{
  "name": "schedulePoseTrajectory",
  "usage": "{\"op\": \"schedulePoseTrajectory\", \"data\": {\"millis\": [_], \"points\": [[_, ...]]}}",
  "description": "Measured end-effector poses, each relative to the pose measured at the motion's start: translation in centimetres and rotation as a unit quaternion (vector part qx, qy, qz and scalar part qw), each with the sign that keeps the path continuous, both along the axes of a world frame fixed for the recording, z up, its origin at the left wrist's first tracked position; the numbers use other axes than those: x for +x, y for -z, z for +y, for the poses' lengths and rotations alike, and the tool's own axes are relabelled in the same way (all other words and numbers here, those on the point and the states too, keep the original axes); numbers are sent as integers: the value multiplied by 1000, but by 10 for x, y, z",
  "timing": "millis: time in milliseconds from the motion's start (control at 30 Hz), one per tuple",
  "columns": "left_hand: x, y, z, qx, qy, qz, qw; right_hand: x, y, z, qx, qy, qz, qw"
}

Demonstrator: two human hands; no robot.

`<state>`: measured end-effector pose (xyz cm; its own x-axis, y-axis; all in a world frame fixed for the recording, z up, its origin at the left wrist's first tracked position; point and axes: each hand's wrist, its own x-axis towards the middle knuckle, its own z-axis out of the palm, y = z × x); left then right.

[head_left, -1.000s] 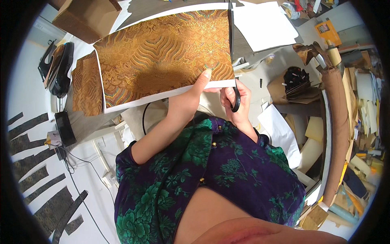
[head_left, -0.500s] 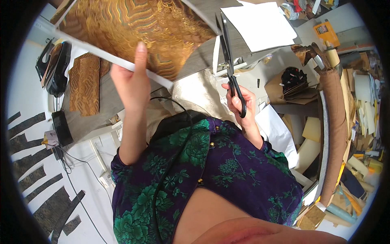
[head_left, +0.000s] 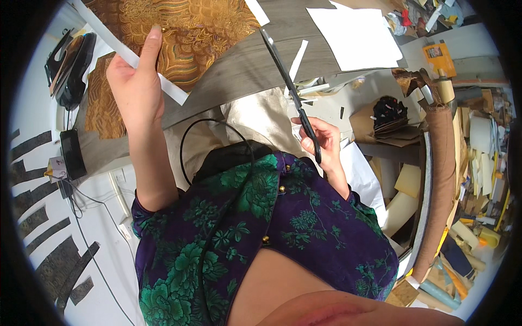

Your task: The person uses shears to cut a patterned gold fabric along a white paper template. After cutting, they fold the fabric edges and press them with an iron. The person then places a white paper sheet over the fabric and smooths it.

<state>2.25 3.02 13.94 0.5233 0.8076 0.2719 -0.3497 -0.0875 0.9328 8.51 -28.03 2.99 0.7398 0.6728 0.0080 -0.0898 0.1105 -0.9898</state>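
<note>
My left hand (head_left: pixel 136 89) grips a large gold-brown brocade sheet (head_left: pixel 196 49) with a white-backed edge, thumb on the patterned side, at the upper left over the grey table (head_left: pixel 217 92). My right hand (head_left: pixel 321 141) is closed on black scissors (head_left: pixel 296 98) by the handles, their long blades pointing up and away toward the table. A smaller brocade piece (head_left: pixel 98 108) lies under and beside my left hand. Narrow white strips (head_left: pixel 298 60) lie near the blades, and a white paper sheet (head_left: pixel 350 41) is farther right on the table.
A black iron-like device (head_left: pixel 70 70) is at the left. Dark patterned strips (head_left: pixel 54 271) lie on the white surface (head_left: pixel 103 282) below it. A brown fabric roll (head_left: pixel 440 179), paper bag (head_left: pixel 364 122) and piled scraps (head_left: pixel 484 157) crowd the right. A black cable (head_left: pixel 182 146) loops by my waist.
My left hand has carried the brocade sheet up and left, away from the scissors, which now point upward, separate from it in my right hand. The sheet has turned.
</note>
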Motion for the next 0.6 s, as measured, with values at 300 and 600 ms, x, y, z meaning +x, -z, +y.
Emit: {"op": "schedulePoseTrajectory", "data": {"millis": [300,600], "points": [[-5,2,5,-65,65,-18,996,3,-4,8,41,-22,46,998],[-8,3,10,-101,122,12,987,6,-3,11,82,-46,77,993]]}}
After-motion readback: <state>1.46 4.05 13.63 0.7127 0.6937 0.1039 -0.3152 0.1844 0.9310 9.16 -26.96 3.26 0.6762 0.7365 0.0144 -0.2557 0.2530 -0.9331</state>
